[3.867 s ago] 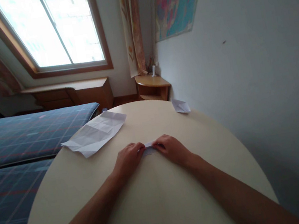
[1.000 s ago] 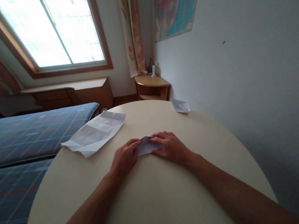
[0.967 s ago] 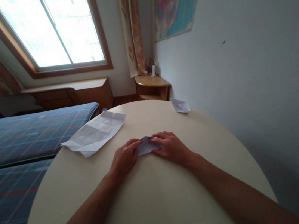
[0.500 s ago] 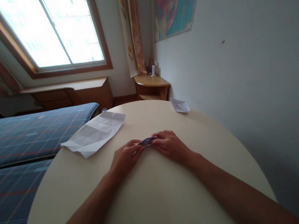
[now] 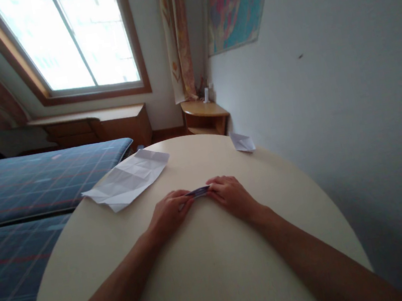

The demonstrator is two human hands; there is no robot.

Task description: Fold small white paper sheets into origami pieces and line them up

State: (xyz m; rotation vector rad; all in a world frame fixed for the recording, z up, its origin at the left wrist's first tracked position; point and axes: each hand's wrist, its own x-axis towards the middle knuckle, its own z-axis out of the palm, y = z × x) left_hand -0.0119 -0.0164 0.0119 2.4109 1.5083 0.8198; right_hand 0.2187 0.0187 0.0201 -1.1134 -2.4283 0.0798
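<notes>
Between my two hands, over the middle of the round cream table (image 5: 209, 251), is a small folded piece of paper (image 5: 198, 192), seen nearly edge-on with a dark shaded inner side. My left hand (image 5: 168, 210) pinches its left end between thumb and fingers. The right end is pinched in my right hand (image 5: 231, 194). The fingers cover both ends, so only a narrow middle strip of the paper shows. Both wrists rest low, close to the tabletop.
A large creased white sheet (image 5: 129, 179) lies at the table's far left. Near the far right edge sits a small folded white paper (image 5: 242, 142). A blue plaid mattress (image 5: 46, 182) borders the table's left, and a white wall (image 5: 360, 94) stands on the right.
The folded paper between my hands looks flatter and narrower than before. My right hand has shifted very slightly to the right; the left has hardly moved.
</notes>
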